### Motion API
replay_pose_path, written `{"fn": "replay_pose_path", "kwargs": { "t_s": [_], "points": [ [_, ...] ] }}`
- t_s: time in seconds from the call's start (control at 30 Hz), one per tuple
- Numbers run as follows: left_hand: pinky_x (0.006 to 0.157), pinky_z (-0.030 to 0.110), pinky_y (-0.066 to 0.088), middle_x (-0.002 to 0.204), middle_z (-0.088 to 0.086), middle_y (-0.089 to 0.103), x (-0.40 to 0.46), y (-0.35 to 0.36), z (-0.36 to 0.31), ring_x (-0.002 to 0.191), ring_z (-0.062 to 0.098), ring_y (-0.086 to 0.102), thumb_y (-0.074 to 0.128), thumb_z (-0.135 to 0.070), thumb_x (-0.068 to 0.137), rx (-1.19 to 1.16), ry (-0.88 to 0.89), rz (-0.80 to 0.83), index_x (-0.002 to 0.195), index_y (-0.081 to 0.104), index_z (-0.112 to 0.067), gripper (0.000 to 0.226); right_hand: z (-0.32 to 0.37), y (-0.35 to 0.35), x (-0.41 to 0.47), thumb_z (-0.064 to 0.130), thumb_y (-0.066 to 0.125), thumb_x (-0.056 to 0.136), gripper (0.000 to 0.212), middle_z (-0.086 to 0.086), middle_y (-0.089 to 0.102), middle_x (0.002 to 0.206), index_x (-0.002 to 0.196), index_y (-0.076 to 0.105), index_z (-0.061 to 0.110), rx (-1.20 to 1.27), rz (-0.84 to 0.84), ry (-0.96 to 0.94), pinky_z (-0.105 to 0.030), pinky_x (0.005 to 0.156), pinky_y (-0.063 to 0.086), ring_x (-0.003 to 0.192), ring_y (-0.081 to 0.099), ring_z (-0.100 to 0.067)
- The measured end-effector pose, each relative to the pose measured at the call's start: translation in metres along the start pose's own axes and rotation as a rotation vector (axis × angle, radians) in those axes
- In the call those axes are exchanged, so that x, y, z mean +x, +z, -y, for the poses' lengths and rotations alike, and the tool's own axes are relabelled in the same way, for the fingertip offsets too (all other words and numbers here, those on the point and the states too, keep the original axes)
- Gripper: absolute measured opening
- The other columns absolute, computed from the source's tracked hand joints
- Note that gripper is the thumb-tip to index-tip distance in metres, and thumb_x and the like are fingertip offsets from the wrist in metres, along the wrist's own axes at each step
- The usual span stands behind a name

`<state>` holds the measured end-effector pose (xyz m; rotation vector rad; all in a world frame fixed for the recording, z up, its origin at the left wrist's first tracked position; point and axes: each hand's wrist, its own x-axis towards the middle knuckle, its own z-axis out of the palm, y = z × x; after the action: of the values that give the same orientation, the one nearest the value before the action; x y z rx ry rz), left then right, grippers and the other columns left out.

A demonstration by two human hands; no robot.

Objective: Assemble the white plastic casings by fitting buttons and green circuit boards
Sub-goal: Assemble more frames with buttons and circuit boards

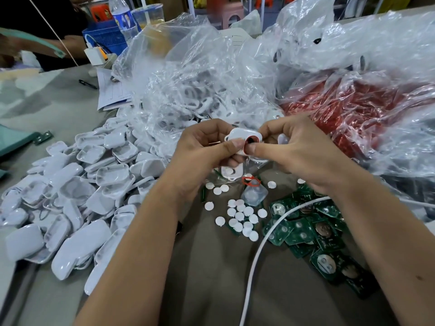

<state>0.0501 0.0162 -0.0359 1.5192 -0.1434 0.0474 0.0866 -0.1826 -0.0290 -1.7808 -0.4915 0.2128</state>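
My left hand (pixel 203 147) grips a white plastic casing (pixel 240 135) held above the table. A red ring (pixel 251 142) sits around a dark hole in the casing. My right hand (pixel 296 149) pinches the casing at that ring, thumb pressed on it. Below my hands lie several white round buttons (pixel 240 216) scattered on the table. A heap of green circuit boards (pixel 308 228) lies to the right of the buttons. A large pile of white casings (pixel 77 191) covers the table on the left.
Clear plastic bags (pixel 188 85) of white parts and red parts (pixel 353 109) fill the back. A white cable (pixel 263 243) crosses the boards. A loose red ring (pixel 251 181), papers (pixel 113 90), a pen (pixel 87 84), a bottle (pixel 122 17) and another person (pixel 35 31) are nearby.
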Motion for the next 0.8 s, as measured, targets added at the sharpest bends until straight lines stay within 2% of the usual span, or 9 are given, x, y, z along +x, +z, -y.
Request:
{"fn": "replay_pose_path", "kwargs": {
  "t_s": [0.03, 0.13, 0.2, 0.3, 0.43, 0.5, 0.6, 0.7, 0.8],
  "points": [
    [0.063, 0.027, 0.053, 0.084, 0.023, 0.066, -0.001, -0.005, -0.003, 0.066, 0.023, 0.065, 0.076, -0.008, 0.084, 0.011, -0.032, 0.043, 0.091, 0.069, 0.002, 0.014, 0.001, -0.002, -0.001, 0.022, 0.085, 0.086, 0.012, -0.003, 0.055, 0.058, 0.084, 0.077, 0.013, 0.002, 0.081, 0.026, -0.017, 0.043, 0.034, 0.047, 0.043, -0.009],
    [0.058, 0.025, 0.051, 0.081, 0.021, 0.064, -0.002, -0.016, -0.006, 0.062, 0.022, 0.065, 0.076, -0.011, 0.081, 0.060, -0.075, 0.110, 0.088, 0.070, -0.002, 0.013, 0.002, -0.002, -0.003, 0.026, 0.087, 0.085, 0.020, -0.005, 0.051, 0.059, 0.091, 0.076, 0.010, 0.006, 0.217, 0.079, -0.018, 0.041, 0.034, 0.045, 0.040, -0.009],
    [0.057, 0.023, 0.050, 0.076, 0.015, 0.067, -0.003, -0.021, -0.007, 0.061, 0.020, 0.064, 0.074, -0.010, 0.082, 0.048, -0.059, 0.140, 0.081, 0.073, -0.011, 0.002, 0.004, 0.000, -0.004, 0.035, 0.090, 0.078, 0.031, 0.001, 0.056, 0.057, 0.096, 0.077, 0.013, 0.051, 0.231, 0.110, -0.015, 0.041, 0.036, 0.044, 0.045, -0.006],
    [0.057, 0.022, 0.049, 0.076, 0.009, 0.070, -0.004, -0.029, -0.010, 0.061, 0.018, 0.062, 0.071, -0.007, 0.085, -0.013, -0.049, 0.144, 0.086, 0.070, -0.005, 0.002, 0.007, -0.001, -0.005, 0.050, 0.090, 0.066, 0.048, 0.000, 0.069, 0.067, 0.103, 0.077, 0.022, 0.097, 0.228, 0.178, -0.020, 0.044, 0.041, 0.052, 0.054, -0.010],
    [0.058, 0.022, 0.049, 0.078, 0.010, 0.068, -0.005, -0.036, -0.013, 0.063, 0.018, 0.061, 0.068, -0.005, 0.085, -0.093, -0.044, 0.113, 0.090, 0.064, -0.001, 0.008, 0.009, -0.001, -0.004, 0.058, 0.078, 0.078, 0.044, 0.007, 0.040, 0.056, 0.102, 0.077, 0.021, 0.128, 0.211, 0.188, -0.024, 0.044, 0.025, 0.050, 0.024, -0.014],
    [0.060, 0.023, 0.052, 0.079, 0.011, 0.069, -0.005, -0.038, -0.013, 0.064, 0.019, 0.064, 0.069, -0.002, 0.083, -0.122, -0.039, 0.105, 0.086, 0.063, -0.004, 0.007, 0.012, 0.003, -0.004, 0.056, 0.068, 0.090, 0.039, 0.001, 0.033, 0.059, 0.097, 0.078, 0.019, 0.210, 0.214, 0.189, -0.021, 0.040, 0.025, 0.050, 0.021, -0.015],
    [0.066, 0.024, 0.056, 0.082, 0.014, 0.071, -0.005, -0.037, -0.012, 0.071, 0.022, 0.068, 0.071, 0.001, 0.080, -0.089, -0.022, 0.105, 0.086, 0.065, -0.003, 0.009, 0.015, 0.012, -0.005, 0.051, 0.058, 0.099, 0.041, -0.004, 0.048, 0.058, 0.073, 0.077, 0.025, 0.323, 0.226, 0.221, -0.017, 0.035, 0.024, 0.042, 0.026, -0.010],
    [0.077, 0.027, 0.059, 0.087, 0.012, 0.075, -0.005, -0.035, -0.012, 0.081, 0.022, 0.073, 0.070, 0.004, 0.079, -0.061, 0.006, 0.129, 0.093, 0.065, 0.001, 0.015, 0.014, 0.018, -0.005, 0.041, 0.063, 0.098, 0.039, -0.010, 0.060, 0.065, 0.069, 0.075, 0.019, 0.482, 0.248, 0.266, -0.016, 0.033, 0.024, 0.039, 0.030, -0.005],
    [0.086, 0.029, 0.058, 0.094, 0.011, 0.074, -0.006, -0.038, -0.014, 0.093, 0.022, 0.072, 0.068, 0.006, 0.082, -0.077, 0.032, 0.157, 0.104, 0.066, 0.005, 0.023, 0.011, 0.022, -0.002, 0.025, 0.071, 0.089, 0.027, -0.007, 0.061, 0.064, 0.064, 0.074, 0.016, 0.597, 0.182, 0.281, -0.014, 0.032, 0.025, 0.037, 0.032, -0.002]
  ]
}}
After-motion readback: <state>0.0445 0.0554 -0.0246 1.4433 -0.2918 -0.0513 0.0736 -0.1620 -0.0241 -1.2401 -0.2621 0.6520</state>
